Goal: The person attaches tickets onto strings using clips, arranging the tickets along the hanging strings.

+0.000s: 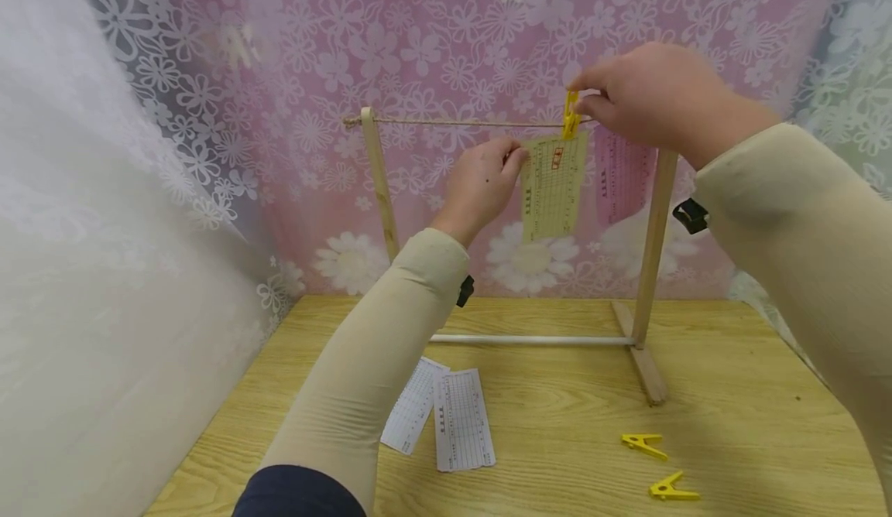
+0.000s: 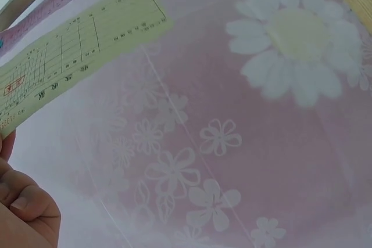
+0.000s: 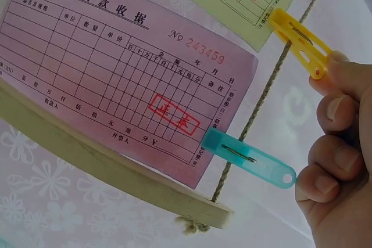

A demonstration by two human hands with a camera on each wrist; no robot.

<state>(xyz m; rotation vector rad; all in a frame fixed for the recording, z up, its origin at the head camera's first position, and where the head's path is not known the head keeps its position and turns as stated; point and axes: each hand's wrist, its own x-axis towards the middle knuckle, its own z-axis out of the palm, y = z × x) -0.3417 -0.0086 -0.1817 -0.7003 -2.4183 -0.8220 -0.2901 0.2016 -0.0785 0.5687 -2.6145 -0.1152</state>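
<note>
In the head view my left hand (image 1: 481,184) pinches the upper left corner of a yellow receipt slip (image 1: 554,200), which hangs just under a rope (image 1: 460,123). My right hand (image 1: 648,95) holds the tail of a yellow clothespin (image 1: 571,118) between thumb and finger. Seen from the right wrist, that clothespin's jaws overlap the slip's top edge and the rope. Beside it a pink receipt slip (image 3: 116,74) hangs from the rope by a teal clothespin (image 3: 250,158). The left wrist view shows the yellow slip (image 2: 81,45) stretching away from my fingers.
The rope runs between two wooden posts (image 1: 655,231) joined low down by a white rod (image 1: 530,340). Two white receipt slips (image 1: 464,420) lie on the wooden table (image 1: 557,439), with two yellow clothespins (image 1: 672,487) to their right. A flowered curtain (image 1: 446,37) hangs behind.
</note>
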